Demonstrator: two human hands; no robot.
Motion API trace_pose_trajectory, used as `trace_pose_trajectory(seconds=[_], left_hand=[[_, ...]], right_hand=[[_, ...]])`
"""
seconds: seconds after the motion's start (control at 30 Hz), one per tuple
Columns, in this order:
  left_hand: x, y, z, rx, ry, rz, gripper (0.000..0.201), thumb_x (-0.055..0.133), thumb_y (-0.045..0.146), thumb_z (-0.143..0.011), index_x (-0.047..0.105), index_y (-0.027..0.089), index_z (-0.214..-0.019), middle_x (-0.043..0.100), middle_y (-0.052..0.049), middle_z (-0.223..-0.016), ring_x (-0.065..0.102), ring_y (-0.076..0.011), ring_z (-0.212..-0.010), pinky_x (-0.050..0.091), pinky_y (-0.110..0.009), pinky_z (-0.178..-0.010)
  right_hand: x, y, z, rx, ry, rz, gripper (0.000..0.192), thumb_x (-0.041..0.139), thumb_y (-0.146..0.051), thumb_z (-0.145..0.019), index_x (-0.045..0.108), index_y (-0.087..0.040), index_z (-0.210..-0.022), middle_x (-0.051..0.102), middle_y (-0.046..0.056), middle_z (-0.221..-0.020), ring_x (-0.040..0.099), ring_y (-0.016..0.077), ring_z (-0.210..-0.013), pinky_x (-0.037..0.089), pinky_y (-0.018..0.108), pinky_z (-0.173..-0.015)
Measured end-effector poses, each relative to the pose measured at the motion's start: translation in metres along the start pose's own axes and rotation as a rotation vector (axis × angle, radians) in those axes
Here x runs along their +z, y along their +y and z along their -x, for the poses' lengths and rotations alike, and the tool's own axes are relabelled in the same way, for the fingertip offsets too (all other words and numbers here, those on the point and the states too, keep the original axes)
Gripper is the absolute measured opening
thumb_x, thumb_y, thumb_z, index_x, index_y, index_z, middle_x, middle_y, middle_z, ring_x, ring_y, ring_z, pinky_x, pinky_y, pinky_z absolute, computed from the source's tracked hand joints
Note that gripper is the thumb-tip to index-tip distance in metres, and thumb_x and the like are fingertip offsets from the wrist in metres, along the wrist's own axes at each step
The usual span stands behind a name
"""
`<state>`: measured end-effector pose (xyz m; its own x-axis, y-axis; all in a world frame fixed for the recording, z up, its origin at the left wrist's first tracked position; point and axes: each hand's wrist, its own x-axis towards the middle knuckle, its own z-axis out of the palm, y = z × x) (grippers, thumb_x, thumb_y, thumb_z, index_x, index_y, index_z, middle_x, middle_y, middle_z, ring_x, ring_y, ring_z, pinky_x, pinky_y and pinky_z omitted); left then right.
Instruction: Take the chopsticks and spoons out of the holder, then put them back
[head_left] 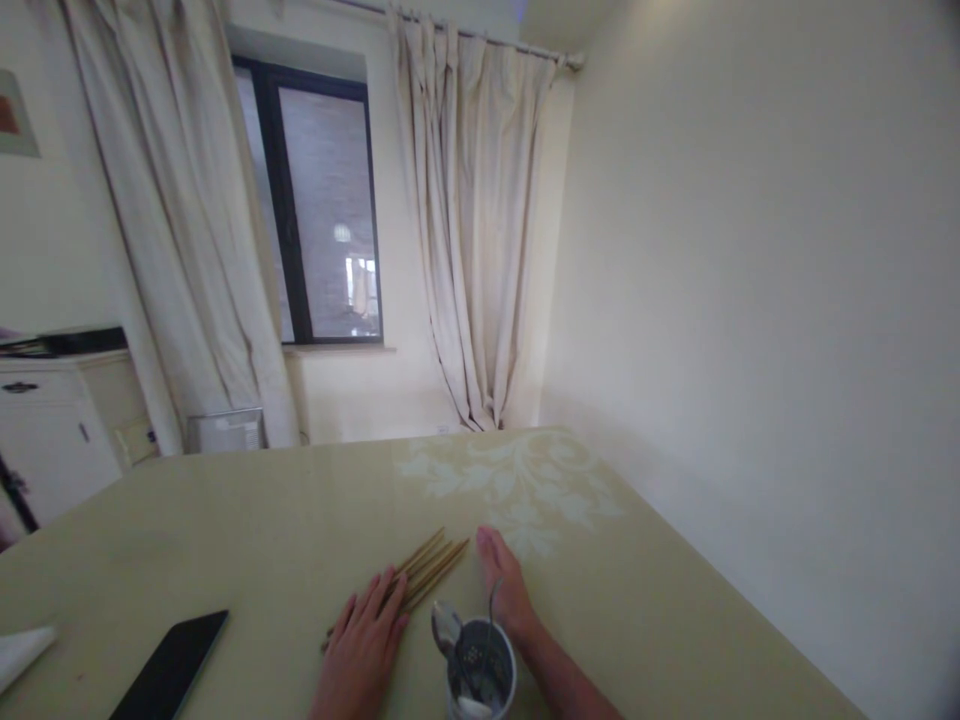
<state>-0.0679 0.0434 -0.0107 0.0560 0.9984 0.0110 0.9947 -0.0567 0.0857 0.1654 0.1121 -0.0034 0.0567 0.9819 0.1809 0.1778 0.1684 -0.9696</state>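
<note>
My left hand (366, 630) lies flat on a bundle of wooden chopsticks (435, 572), its fingers stretched out over them. The tips of the chopsticks point away and to the right; their near ends are mostly under the hand. On its edge beside the utensil holder (512, 668) rests my right hand (506, 585), fingers extended and nothing seen in it. Whether its palm touches the holder, I cannot tell. Inside the holder, which has a perforated base, stand a metal spoon (444, 622) and other utensils, leaning against the rim.
A black tablet or phone (172, 665) lies at the table's left, with a white item (26, 650) beyond it at the edge. The pale green table (247, 520) carries a white leaf pattern. A wall (750, 350) runs along its right side; curtains and a window stand behind.
</note>
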Motion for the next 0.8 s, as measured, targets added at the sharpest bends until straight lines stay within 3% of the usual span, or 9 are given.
trace_pose_trajectory(seconds=[0.13,0.27,0.37,0.57,0.7,0.8], left_hand=[[0.004,-0.002,0.003,-0.144,0.095,-0.03,0.065,0.039,0.05,-0.103,0.037,0.026,-0.164,0.029,-0.007,-0.174,0.027,-0.0328,-0.162,0.015,-0.063,-0.131],[0.005,-0.006,0.001,-0.193,0.049,0.027,0.069,0.04,0.053,-0.102,0.036,0.022,-0.164,0.032,-0.011,-0.172,0.029,-0.0334,-0.161,0.018,-0.064,-0.129],[0.006,-0.011,-0.005,-0.135,0.034,0.095,0.066,0.043,0.048,-0.102,0.043,0.019,-0.161,0.038,-0.012,-0.17,0.033,-0.0314,-0.159,0.02,-0.058,-0.131],[0.002,-0.009,-0.009,-0.021,0.018,0.179,0.055,0.04,0.034,-0.104,0.052,0.023,-0.156,0.047,-0.008,-0.166,0.04,-0.025,-0.156,0.023,-0.053,-0.132],[-0.007,0.001,-0.006,-0.099,-0.006,0.124,0.053,0.039,0.033,-0.106,0.049,0.033,-0.157,0.044,-0.007,-0.167,0.04,-0.0273,-0.156,0.016,-0.068,-0.129],[-0.011,0.006,-0.005,-0.132,-0.016,0.099,0.051,0.041,0.031,-0.106,0.051,0.039,-0.155,0.043,-0.005,-0.168,0.04,-0.0293,-0.156,0.009,-0.077,-0.125]], right_hand=[[0.029,0.0,-0.03,0.016,-0.049,0.047,0.104,0.051,-0.095,-0.078,0.07,-0.01,-0.135,0.06,0.026,-0.151,0.05,0.0421,-0.146,0.03,0.054,-0.126],[0.043,0.005,-0.035,-0.002,-0.11,0.05,0.095,0.058,-0.091,-0.079,0.07,-0.016,-0.136,0.066,0.021,-0.147,0.056,0.0392,-0.143,0.034,0.051,-0.124],[0.043,0.009,-0.039,-0.006,-0.116,0.038,0.096,0.053,-0.09,-0.083,0.065,-0.015,-0.142,0.065,0.022,-0.148,0.058,0.0384,-0.14,0.039,0.051,-0.121],[0.047,0.008,-0.058,-0.015,-0.125,0.002,0.087,0.059,-0.089,-0.081,0.074,-0.019,-0.13,0.067,0.018,-0.146,0.054,0.0386,-0.143,0.03,0.053,-0.126],[0.044,0.01,-0.055,-0.042,-0.165,-0.101,0.079,0.066,-0.086,-0.079,0.077,-0.021,-0.122,0.076,0.015,-0.133,0.065,0.0355,-0.132,0.041,0.051,-0.12],[0.032,0.015,-0.048,-0.063,-0.1,-0.193,0.078,0.065,-0.086,-0.08,0.077,-0.02,-0.119,0.077,0.016,-0.127,0.068,0.0351,-0.127,0.047,0.053,-0.114]])
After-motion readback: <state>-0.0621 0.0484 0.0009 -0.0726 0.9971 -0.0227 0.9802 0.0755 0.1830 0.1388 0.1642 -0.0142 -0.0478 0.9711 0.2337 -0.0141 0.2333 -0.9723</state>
